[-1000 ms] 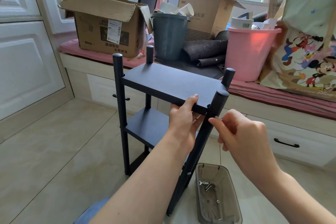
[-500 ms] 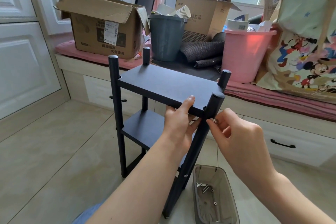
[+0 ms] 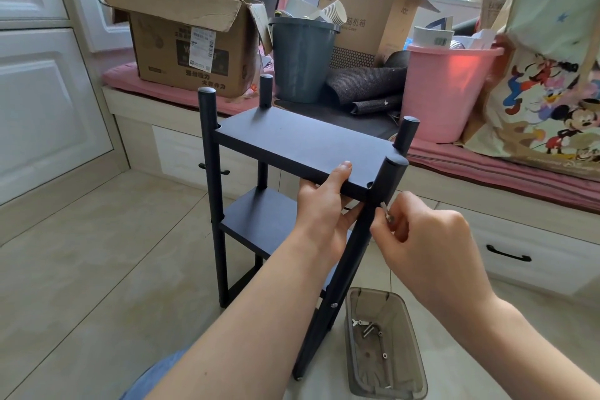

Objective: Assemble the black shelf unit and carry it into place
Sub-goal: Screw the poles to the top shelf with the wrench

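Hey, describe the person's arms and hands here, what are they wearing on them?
Nothing is worn on either one. The left hand and right hand are bare, without gloves, rings or a watch in view. Both forearms are bare as far as the frame shows, with no sleeves visible.

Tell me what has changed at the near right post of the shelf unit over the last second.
The right hand closed in on the near right post and now pinches a small silver screw with its tip against the post, just below the top shelf; a second ago its fingers showed no screw. The left hand still grips the top shelf's front edge. The plastic hardware tray stays on the floor.
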`<state>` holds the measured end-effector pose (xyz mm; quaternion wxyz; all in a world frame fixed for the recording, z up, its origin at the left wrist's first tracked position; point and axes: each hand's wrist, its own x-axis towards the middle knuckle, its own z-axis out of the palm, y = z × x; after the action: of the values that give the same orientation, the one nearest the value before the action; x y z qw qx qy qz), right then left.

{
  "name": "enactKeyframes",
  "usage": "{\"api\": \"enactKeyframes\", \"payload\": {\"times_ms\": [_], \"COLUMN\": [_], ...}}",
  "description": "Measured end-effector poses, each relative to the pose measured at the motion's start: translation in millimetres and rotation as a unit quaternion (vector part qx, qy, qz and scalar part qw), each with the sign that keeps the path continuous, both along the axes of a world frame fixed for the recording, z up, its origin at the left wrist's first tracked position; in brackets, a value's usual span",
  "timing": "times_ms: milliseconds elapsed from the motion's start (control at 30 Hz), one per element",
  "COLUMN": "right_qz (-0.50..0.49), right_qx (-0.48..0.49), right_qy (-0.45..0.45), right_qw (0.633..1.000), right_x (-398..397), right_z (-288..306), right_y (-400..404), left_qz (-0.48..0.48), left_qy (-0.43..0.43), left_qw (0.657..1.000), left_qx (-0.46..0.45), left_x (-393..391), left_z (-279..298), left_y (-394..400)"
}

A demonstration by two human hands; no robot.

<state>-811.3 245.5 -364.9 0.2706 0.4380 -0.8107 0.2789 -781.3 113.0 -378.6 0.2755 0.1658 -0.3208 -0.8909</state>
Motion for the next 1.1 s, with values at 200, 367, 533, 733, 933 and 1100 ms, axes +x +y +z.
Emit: {"api": "enactKeyframes", "payload": {"times_ms": [200,367,533,733,933,1100], "right_qz": [0.017,0.024,0.100,0.054,0.000,-0.003], "right_qx": [-0.007,0.009,-0.075,-0.012,0.066,0.040], "right_qy": [-0.038,-0.061,-0.282,-0.138,-0.041,-0.074], "right_qw": [0.999,0.998,0.951,0.989,0.997,0.996], "right_x": [-6,-9,-13,-10,-5,-7], "right_z": [-2,-4,-4,-5,0,0], "right_y": [2,-1,-2,1,3,6], "left_qz": [-0.003,-0.011,-0.010,-0.009,0.003,0.030], "left_qy": [0.007,0.020,0.023,0.023,0.023,0.032], "left_qw": [1.000,1.000,1.000,1.000,1.000,0.999], "left_qx": [0.009,0.002,-0.008,-0.011,-0.004,0.019], "left_x": [-3,-3,-4,-1,0,0], "left_z": [-5,-8,-8,-8,-6,-3], "left_y": [-1,-4,-2,-2,4,14]}}
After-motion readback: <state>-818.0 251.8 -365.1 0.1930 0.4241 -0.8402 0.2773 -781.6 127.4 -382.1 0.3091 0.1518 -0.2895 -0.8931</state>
